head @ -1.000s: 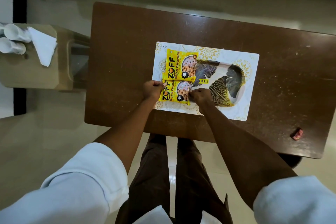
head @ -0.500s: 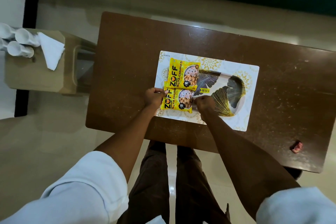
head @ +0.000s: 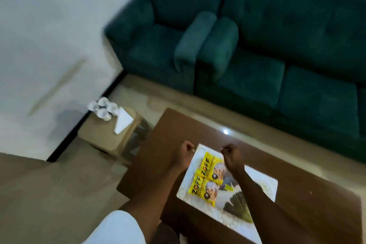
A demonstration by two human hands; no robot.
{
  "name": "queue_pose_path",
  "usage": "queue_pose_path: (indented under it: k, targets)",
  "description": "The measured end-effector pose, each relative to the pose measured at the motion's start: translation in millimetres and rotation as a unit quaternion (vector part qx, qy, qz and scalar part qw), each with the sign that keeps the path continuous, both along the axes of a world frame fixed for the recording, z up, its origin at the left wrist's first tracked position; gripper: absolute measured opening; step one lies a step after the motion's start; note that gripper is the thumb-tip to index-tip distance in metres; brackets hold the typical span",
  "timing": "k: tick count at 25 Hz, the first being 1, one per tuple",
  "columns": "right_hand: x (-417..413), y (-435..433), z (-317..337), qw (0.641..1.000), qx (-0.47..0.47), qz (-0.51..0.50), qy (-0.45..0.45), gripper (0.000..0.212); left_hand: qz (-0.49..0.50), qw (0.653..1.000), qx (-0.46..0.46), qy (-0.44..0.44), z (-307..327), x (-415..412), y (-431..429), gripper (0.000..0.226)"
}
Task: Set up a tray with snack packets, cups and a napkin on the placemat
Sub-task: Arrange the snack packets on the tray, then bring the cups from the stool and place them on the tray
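Two yellow snack packets [head: 209, 178] lie side by side on the left part of a leaf-patterned tray [head: 236, 203], which rests on a white placemat [head: 266, 183]. My left hand [head: 183, 154] hovers just left of the packets, its fingers curled and holding nothing. Over the far packet, my right hand [head: 231, 156] is also curled and holds nothing. Several white cups [head: 102, 108] and a white napkin [head: 123, 122] sit on a small beige stool [head: 99, 136] to the left of the table. The picture is blurred.
The placemat lies on a brown table [head: 301, 172]. A teal armchair [head: 158, 45] and a teal sofa [head: 287, 55] stand beyond it. A white wall with a black skirting runs on the left, and bare floor lies between the stool and me.
Both hands have let go of the near packet and lifted off it. The view has swung up and to the left, so the sofa and stool now show.
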State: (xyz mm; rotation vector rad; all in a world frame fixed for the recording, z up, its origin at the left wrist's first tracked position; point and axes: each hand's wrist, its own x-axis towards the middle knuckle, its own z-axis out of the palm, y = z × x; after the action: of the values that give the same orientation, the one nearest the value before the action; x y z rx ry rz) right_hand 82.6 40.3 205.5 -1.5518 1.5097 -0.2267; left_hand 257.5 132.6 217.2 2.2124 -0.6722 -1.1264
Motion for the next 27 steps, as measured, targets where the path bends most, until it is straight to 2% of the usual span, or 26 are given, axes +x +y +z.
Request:
queue_pose_path:
  k: [3, 5, 9, 13, 16, 19, 23, 27]
  targets:
    - [61, -49, 90, 0.995, -0.072, 0.057, -0.026, 0.02, -0.061, 0.994, -0.058, -0.071, 90, 39, -22, 0.025]
    - [107, -76, 155, 0.99, -0.116, 0.072, -0.048, 0.021, -0.068, 0.983, -0.098, -0.138, 157, 82, -32, 0.028]
    - [199, -86, 268, 0.97, -0.201, 0.108, -0.085, 0.033, 0.02, 0.961, -0.182, -0.207, 273, 171, -26, 0.029]
    - [288, -51, 349, 0.934, -0.288, 0.189, -0.094, 0.054, 0.066, 0.934, -0.22, -0.275, 349, 266, 24, 0.039]
    - [370, -4, 394, 0.905, -0.344, 0.224, -0.11, 0.062, 0.072, 0.913, -0.204, -0.345, 383, 345, 77, 0.055]
    - [450, 45, 423, 0.886, -0.357, 0.272, -0.114, 0.066, 0.074, 0.903, -0.187, -0.379, 404, 419, 129, 0.065]
    - [533, 98, 432, 0.88, -0.35, 0.295, -0.128, 0.067, 0.099, 0.904, -0.183, -0.374, 409, 487, 181, 0.068]
    - [583, 128, 401, 0.885, -0.323, 0.317, -0.107, 0.069, 0.108, 0.917, -0.167, -0.346, 368, 524, 207, 0.068]
